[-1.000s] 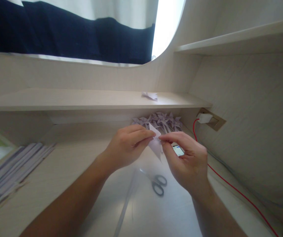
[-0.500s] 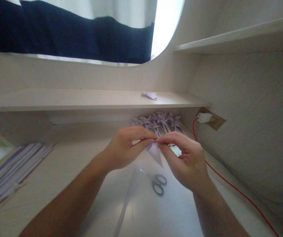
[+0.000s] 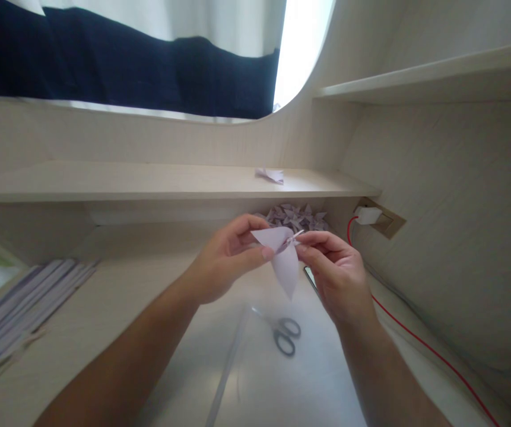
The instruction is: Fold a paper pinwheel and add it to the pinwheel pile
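Note:
A small pale lilac folded paper piece (image 3: 283,261) hangs in the air above the desk, its long point hanging down. My left hand (image 3: 228,261) pinches its upper left flap between thumb and fingers. My right hand (image 3: 337,273) pinches a thin tip at the paper's top right. Behind the hands, under the low shelf, lies a heap of several finished lilac folded paper shapes (image 3: 297,216). Grey-handled scissors (image 3: 284,335) lie on the desk just below the hands.
A stack of lilac paper sheets (image 3: 24,308) lies at the left. One folded piece (image 3: 270,174) sits on the low shelf (image 3: 148,181). A red cable (image 3: 419,341) runs from a white plug (image 3: 368,214) along the right wall. A phone edge (image 3: 311,277) shows beside my right hand.
Both hands have lifted the paper a little and turned it, so a broad flap has opened out at the top. The right hand has moved up and closer.

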